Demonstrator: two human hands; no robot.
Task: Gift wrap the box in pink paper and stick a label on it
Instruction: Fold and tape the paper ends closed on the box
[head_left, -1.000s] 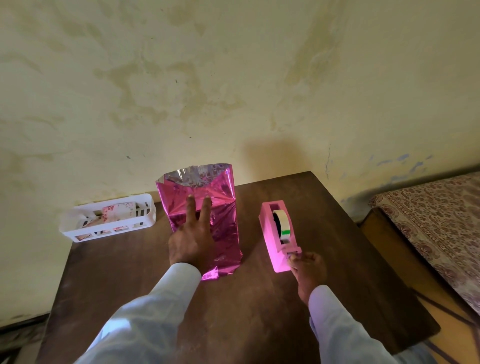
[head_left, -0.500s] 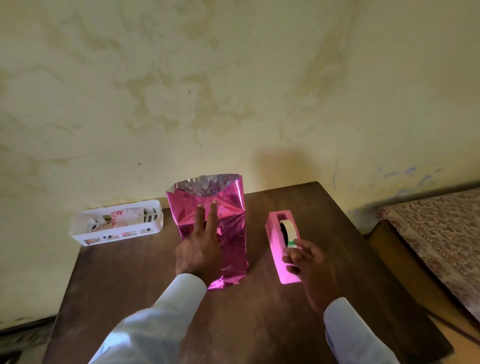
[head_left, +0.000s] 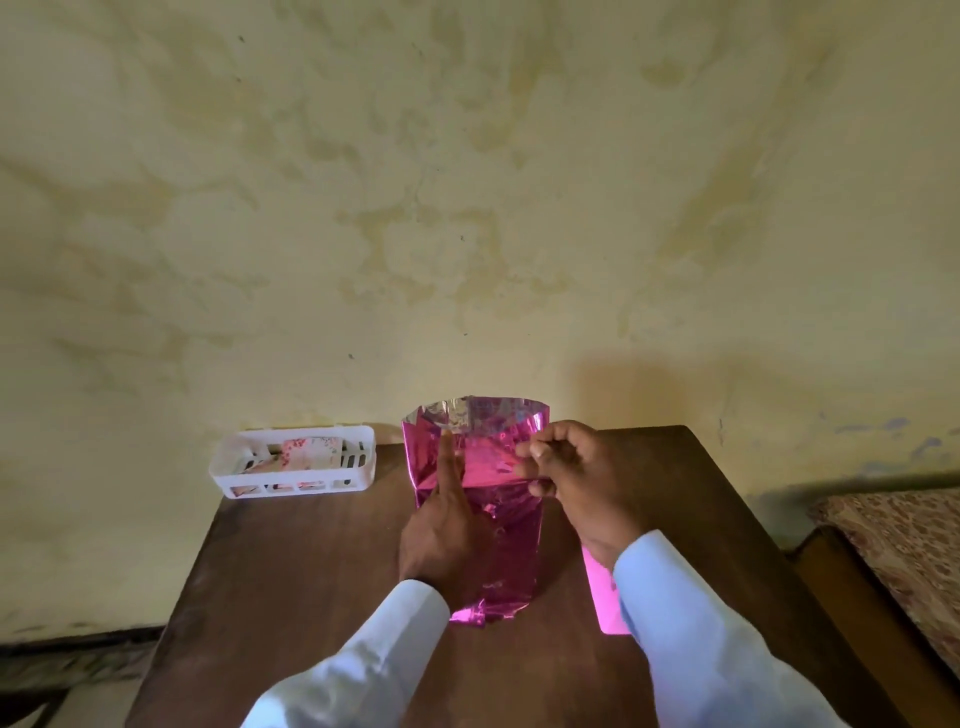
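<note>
The box wrapped in shiny pink paper (head_left: 511, 551) lies on the brown table (head_left: 311, 582), its far end open with silver lining showing. My left hand (head_left: 447, 525) presses flat on the paper's seam, fingers pointing away. My right hand (head_left: 566, 478) hovers over the box's right side with fingertips pinched together, seemingly on a small piece of clear tape that is too faint to make out. The pink tape dispenser (head_left: 602, 597) sits to the right, mostly hidden under my right sleeve.
A white slotted plastic basket (head_left: 291, 473) holding floral label cards stands at the table's back left by the stained wall. A bed with a patterned cover (head_left: 909, 551) lies to the right of the table.
My right hand left the tape dispenser and rose leftward to the wrapped box, fingertips pinched. My left hand kept pressing on the paper. The camera moved closer.
</note>
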